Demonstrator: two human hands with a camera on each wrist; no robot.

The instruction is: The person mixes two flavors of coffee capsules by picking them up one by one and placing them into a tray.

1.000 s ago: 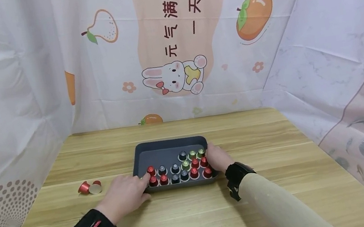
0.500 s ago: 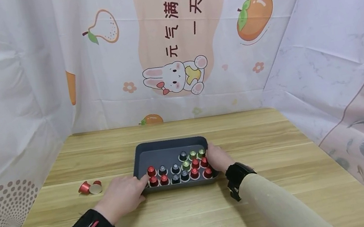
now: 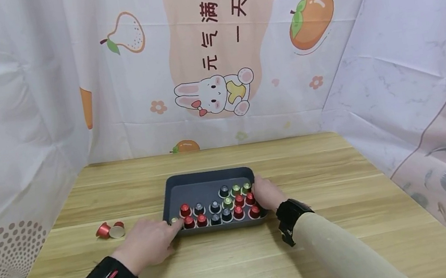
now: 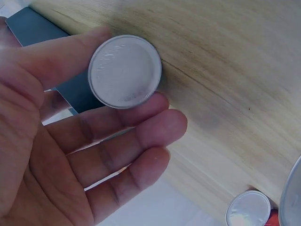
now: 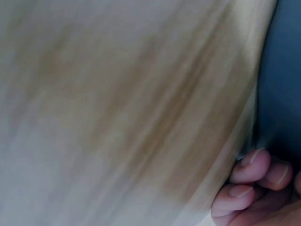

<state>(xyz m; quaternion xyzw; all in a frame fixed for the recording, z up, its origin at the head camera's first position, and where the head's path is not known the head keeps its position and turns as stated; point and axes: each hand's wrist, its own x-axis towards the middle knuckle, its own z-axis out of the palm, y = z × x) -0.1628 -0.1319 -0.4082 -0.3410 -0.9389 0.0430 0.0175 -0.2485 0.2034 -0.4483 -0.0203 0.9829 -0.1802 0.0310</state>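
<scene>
A dark grey tray (image 3: pixel 196 189) holds several coffee capsules (image 3: pixel 238 212) in red, dark blue-grey and light green, mostly in rows at its front and right. My left hand (image 3: pixel 146 242) is at the tray's front left corner. In the left wrist view, that hand pinches a coffee capsule (image 4: pixel 125 71) between thumb and fingers, its silver foil lid facing the camera. A light green capsule top (image 3: pixel 174 220) shows beside the fingertips in the head view. My right hand (image 3: pixel 267 192) grips the tray's right rim; its fingers (image 5: pixel 242 200) are curled against the tray side.
Two red capsules (image 3: pixel 110 230) lie tipped on the wooden table (image 3: pixel 329 258), left of the tray. Printed cloth (image 3: pixel 133 99) hangs behind the table and along both sides.
My left hand has drawn slightly left and toward me, uncovering a light green capsule top at the tray's left front corner. The right hand stays on the tray rim.
</scene>
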